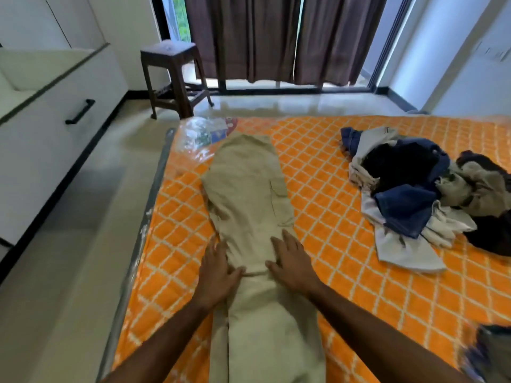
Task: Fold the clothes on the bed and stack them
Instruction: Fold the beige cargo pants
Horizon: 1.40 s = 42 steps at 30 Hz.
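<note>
Flattening one trousers (249,194), two hands: left hand (217,275), right hand (293,264)

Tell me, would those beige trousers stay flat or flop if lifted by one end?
The beige trousers would probably flop: the cloth shows soft creases and lies limp along the bed. They look fairly light, thin woven fabric. Pushed, they would likely bunch rather than slide, since the left hand and right hand press them flat.

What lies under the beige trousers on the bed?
The beige trousers lie flat on the orange mattress; both hands, left hand and right hand, press on top. Anything beneath the cloth is hidden.
</note>
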Tool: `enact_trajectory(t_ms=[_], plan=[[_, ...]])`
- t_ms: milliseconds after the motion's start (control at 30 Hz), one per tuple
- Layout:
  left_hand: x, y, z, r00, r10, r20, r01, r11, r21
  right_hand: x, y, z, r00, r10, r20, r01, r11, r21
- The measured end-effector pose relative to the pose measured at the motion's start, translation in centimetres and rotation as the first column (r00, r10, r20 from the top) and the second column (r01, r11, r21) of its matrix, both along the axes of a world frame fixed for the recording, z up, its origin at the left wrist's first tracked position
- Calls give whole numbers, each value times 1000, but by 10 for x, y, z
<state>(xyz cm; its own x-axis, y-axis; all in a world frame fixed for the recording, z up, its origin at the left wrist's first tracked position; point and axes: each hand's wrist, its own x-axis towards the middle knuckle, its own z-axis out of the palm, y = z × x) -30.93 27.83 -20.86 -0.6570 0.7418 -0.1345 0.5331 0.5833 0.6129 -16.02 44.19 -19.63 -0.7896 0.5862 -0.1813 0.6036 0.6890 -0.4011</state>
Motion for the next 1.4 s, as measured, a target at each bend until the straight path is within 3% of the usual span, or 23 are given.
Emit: enact_trajectory(t_ms=[67,167,267,333,433,533,600,667,733,800,900,1000,1100,1167,1233,1333,1400], plan=[[22,-22,7,968,156,196,-176,981,85,33,-21,4,989,-125,-75,113,983,-146],[47,-46,24,798,215,562,-300,952,62,74,-52,15,912,-392,-121,316,859,-403],[79,-77,40,716,213,665,-276,961,-10,103,-81,27,815,-574,-84,404,665,-629],[102,-100,47,619,166,767,-209,977,-42,124,-99,32,821,-569,-37,321,515,-795],[135,-126,60,291,176,940,-193,974,-122,146,-125,37,858,-510,68,201,210,-957],[154,-139,80,183,110,977,-286,957,-54,161,-142,56,851,-512,113,102,-51,-994],[163,-146,102,132,70,989,-371,928,-16,169,-143,68,837,-538,105,23,-158,-987],[172,-154,113,179,29,983,-422,905,50,179,-141,79,830,-555,59,-37,-160,-986],[181,-163,114,276,16,961,-453,884,116,188,-144,91,832,-553,47,2,-81,-997],[199,-172,111,340,73,938,-442,893,90,200,-154,93,836,-546,58,33,-55,-998],[216,-182,98,474,247,845,-502,865,29,209,-168,80,819,-573,-8,60,99,-993],[228,-195,82,543,281,792,-536,841,69,218,-185,65,765,-644,-25,201,275,-940],[237,-201,81,547,315,776,-528,849,27,225,-204,62,745,-667,-31,273,346,-898],[239,-200,85,499,377,780,-534,843,-66,227,-213,66,756,-653,-34,256,343,-904],[239,-200,87,414,383,826,-501,853,-145,229,-215,72,753,-658,-15,232,287,-930],[242,-199,96,386,363,848,-402,894,-200,230,-220,77,722,-691,25,185,157,-970],[245,-197,99,345,378,859,-366,897,-247,230,-221,76,707,-706,43,182,122,-976]])
